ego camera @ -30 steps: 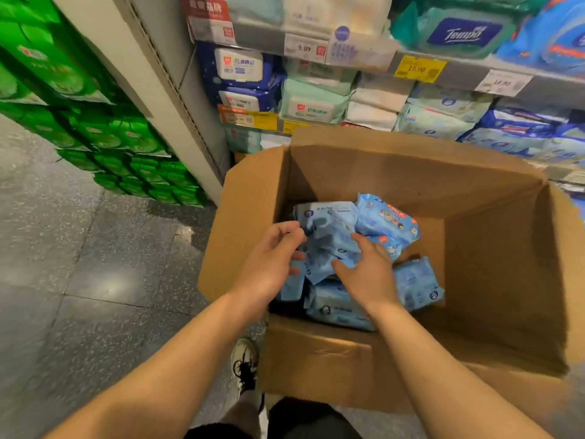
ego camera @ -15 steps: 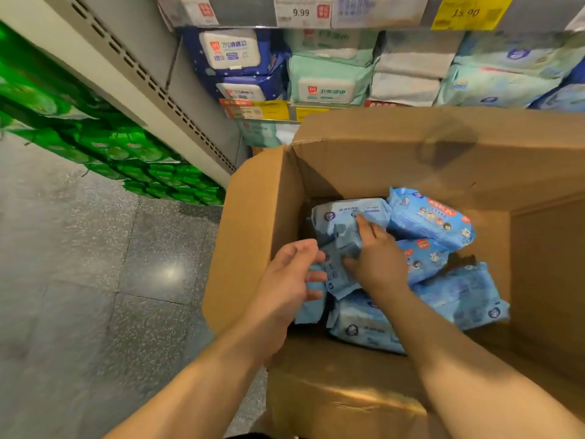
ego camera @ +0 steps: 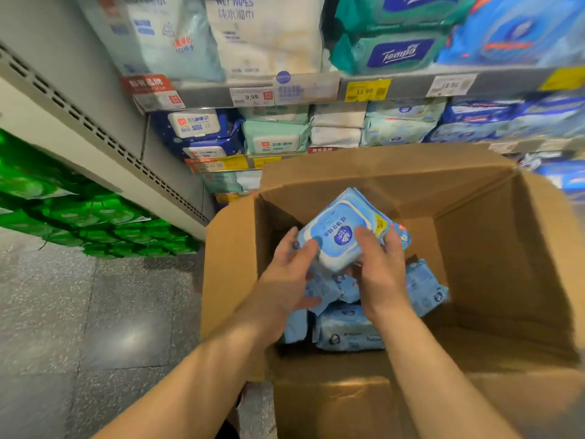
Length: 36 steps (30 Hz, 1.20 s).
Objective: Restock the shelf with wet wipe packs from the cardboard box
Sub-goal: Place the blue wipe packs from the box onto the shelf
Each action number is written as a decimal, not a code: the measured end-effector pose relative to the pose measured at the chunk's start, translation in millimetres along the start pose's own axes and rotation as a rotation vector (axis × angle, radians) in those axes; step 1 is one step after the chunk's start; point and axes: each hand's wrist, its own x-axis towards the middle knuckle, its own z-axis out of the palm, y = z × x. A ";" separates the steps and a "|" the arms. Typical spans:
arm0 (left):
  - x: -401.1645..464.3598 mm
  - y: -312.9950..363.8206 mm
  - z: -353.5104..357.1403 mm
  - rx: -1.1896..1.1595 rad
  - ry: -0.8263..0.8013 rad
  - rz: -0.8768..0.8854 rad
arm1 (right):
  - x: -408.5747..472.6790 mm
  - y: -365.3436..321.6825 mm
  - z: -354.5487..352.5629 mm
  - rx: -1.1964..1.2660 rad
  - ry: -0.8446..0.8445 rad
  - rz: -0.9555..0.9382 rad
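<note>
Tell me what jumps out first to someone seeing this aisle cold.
Both hands, left and right, hold a blue pack lifted above the heap of packs in the open box at centre. Behind it, shelves crammed with wipes carry price tags, one yellow tag reading 15.90. At left, bright green packs are stacked by the floor.
</note>
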 end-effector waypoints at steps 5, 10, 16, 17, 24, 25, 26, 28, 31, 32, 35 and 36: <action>-25.8 40.6 -22.5 0.020 -0.194 0.146 | -49.6 -34.2 32.8 0.256 0.016 0.032; -66.6 75.8 -66.6 0.002 -0.275 0.223 | -101.9 -63.8 68.6 0.056 -0.143 -0.015; -103.2 119.8 -89.9 0.146 -0.240 0.300 | -134.1 -100.2 104.8 -0.082 -0.130 -0.079; -106.8 129.9 -93.1 0.202 -0.234 0.334 | -138.1 -111.2 108.4 -0.108 -0.140 -0.100; -128.2 181.6 -86.6 0.140 -0.383 0.434 | -154.6 -191.4 104.8 -0.582 -0.267 -0.228; -128.5 185.2 -84.8 0.077 -0.391 0.429 | -154.2 -200.1 102.3 -0.638 -0.282 -0.247; -128.3 188.2 -83.0 0.028 -0.408 0.432 | -153.8 -208.1 100.5 -0.672 -0.295 -0.267; -132.1 193.4 -79.4 -0.009 -0.437 0.469 | -150.6 -221.6 99.6 -0.684 -0.317 -0.324; -135.7 202.5 -73.4 -0.036 -0.411 0.522 | -138.9 -234.9 100.6 -0.632 -0.274 -0.420; -134.2 206.5 -72.1 -0.055 -0.398 0.534 | -134.6 -237.7 103.8 -0.634 -0.228 -0.436; -124.1 222.2 -68.8 -0.101 -0.339 0.567 | -117.9 -237.6 115.5 -0.562 -0.154 -0.416; -117.8 228.3 -67.4 -0.105 -0.319 0.579 | -111.4 -236.3 120.1 -0.506 -0.153 -0.390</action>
